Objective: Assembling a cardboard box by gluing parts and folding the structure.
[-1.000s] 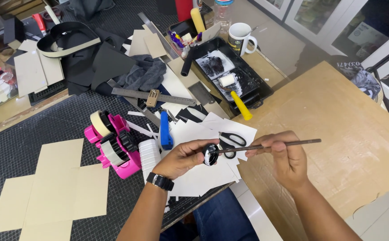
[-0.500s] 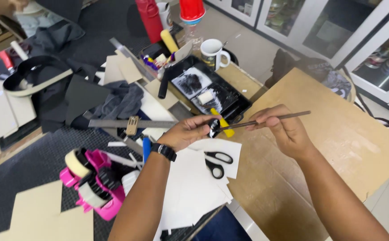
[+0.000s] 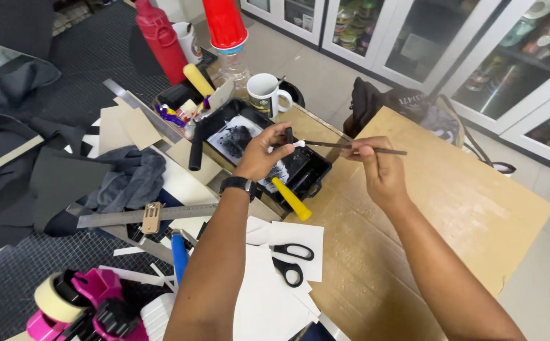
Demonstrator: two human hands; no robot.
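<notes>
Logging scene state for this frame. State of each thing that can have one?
left hand: pinching the brush tip
right hand: gripping the brush handle
thin brush: held level between both hands over the tray
black paint tray: open, smeared with black
scissors: shut, lying flat on white paper
white mug: upright
red cup: upside down on a bottle
metal ruler: lying flat

The left hand [image 3: 263, 151] hides the thin stick's [image 3: 350, 146] near end.
</notes>
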